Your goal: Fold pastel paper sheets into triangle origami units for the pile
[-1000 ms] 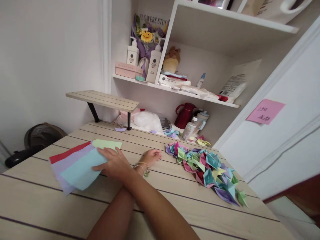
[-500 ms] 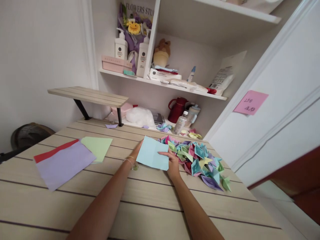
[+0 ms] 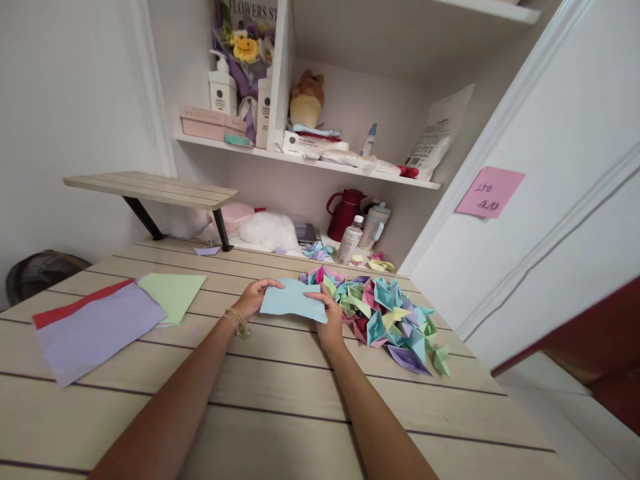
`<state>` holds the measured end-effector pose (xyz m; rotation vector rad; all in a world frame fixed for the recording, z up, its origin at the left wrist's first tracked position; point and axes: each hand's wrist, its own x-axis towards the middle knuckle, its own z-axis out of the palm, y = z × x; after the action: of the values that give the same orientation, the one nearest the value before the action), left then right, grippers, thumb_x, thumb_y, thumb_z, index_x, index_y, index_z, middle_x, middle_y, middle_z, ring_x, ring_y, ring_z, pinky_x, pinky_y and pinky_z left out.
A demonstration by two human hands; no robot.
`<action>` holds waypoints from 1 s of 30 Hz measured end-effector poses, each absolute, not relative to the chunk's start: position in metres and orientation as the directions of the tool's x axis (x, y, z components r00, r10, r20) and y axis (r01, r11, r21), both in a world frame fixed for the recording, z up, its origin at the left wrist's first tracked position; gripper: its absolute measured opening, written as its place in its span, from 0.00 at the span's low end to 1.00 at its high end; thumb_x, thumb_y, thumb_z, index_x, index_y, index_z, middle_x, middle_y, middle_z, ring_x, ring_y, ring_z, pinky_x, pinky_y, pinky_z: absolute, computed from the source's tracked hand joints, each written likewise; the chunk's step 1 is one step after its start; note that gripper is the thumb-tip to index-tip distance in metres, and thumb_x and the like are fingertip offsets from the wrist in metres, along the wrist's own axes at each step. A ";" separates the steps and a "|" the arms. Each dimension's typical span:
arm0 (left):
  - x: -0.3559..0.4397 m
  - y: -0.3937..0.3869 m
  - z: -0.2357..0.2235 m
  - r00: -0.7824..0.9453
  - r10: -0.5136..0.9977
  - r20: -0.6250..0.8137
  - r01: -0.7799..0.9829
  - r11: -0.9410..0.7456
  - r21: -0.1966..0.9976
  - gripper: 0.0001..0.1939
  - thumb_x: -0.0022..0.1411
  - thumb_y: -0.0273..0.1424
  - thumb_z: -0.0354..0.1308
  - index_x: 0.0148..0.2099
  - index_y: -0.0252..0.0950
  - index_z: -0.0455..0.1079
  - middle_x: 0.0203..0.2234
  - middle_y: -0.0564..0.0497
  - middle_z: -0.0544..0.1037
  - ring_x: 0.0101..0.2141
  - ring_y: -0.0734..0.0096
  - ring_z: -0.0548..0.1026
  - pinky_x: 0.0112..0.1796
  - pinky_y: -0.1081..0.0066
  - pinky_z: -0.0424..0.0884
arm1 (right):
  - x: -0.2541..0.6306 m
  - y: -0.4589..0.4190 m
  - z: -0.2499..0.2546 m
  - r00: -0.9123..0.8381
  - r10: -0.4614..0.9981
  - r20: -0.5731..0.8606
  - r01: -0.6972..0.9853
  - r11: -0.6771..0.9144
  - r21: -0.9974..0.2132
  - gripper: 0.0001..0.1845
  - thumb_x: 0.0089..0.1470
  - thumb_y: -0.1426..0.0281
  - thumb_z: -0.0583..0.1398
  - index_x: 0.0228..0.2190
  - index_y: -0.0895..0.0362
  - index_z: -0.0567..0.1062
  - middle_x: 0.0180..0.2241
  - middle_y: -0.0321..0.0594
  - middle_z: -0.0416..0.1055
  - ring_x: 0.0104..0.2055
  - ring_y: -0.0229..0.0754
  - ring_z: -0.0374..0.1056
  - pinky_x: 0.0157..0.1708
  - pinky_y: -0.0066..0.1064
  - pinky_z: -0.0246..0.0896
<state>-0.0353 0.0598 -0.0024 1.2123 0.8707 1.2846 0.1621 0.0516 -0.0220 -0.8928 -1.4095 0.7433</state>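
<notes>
A light blue sheet of paper (image 3: 294, 300) is held up over the table between my two hands. My left hand (image 3: 254, 297) grips its left edge, thumb on top, with thin bracelets at the wrist. On the right edge, my right hand (image 3: 330, 319) is closed, its thumb or a finger lying across the near face. The paper's lower edge curves slightly. Just right of my right hand lies a heap of folded paper pieces (image 3: 395, 320) in blue, green, pink, purple and yellow. Fingers behind the sheet are hidden.
Purple paper (image 3: 100, 327) overlaps red and green sheets (image 3: 175, 297) on the left of the table (image 3: 270, 427). A small raised shelf (image 3: 150, 190) stands behind them. At the back are a clear bottle (image 3: 351, 241), a red jug (image 3: 345, 215) and a light-coloured cup (image 3: 374, 227).
The blue sheet has tilted, so its face looks shorter. My left hand's fingers now show at its left edge. The view has shifted, moving the surroundings left.
</notes>
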 end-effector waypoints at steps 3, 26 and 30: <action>-0.037 0.060 -0.002 0.140 0.976 0.167 -0.228 -0.132 0.965 0.18 0.38 0.28 0.66 0.36 0.32 0.72 0.31 0.48 0.77 0.30 0.69 0.73 0.33 0.72 0.67 | 0.161 0.051 -0.019 0.040 0.875 0.482 0.075 0.479 -0.875 0.14 0.37 0.73 0.62 0.31 0.55 0.78 0.54 0.46 0.59 0.55 0.50 0.55 0.50 0.37 0.51; -0.031 0.069 -0.006 -0.236 0.961 0.147 -0.278 -0.212 0.937 0.27 0.35 0.30 0.68 0.35 0.38 0.55 0.24 0.56 0.75 0.24 0.73 0.75 0.25 0.74 0.71 | 0.152 0.050 -0.014 0.149 0.871 0.469 -0.106 0.486 -0.868 0.29 0.44 0.67 0.60 0.50 0.54 0.63 0.52 0.47 0.60 0.37 0.40 0.68 0.36 0.32 0.63; -0.032 0.071 -0.006 -0.309 0.936 0.167 -0.289 -0.260 0.922 0.23 0.35 0.30 0.67 0.29 0.37 0.55 0.22 0.58 0.73 0.24 0.76 0.74 0.27 0.75 0.71 | 0.154 0.049 -0.016 0.063 0.904 0.422 -0.020 0.424 -0.906 0.12 0.44 0.68 0.59 0.33 0.59 0.77 0.38 0.47 0.73 0.35 0.43 0.69 0.33 0.31 0.63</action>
<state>-0.0323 0.0707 -0.0062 0.9617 1.0370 1.7184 0.1540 0.0489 -0.0160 -0.8869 -1.3197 0.8593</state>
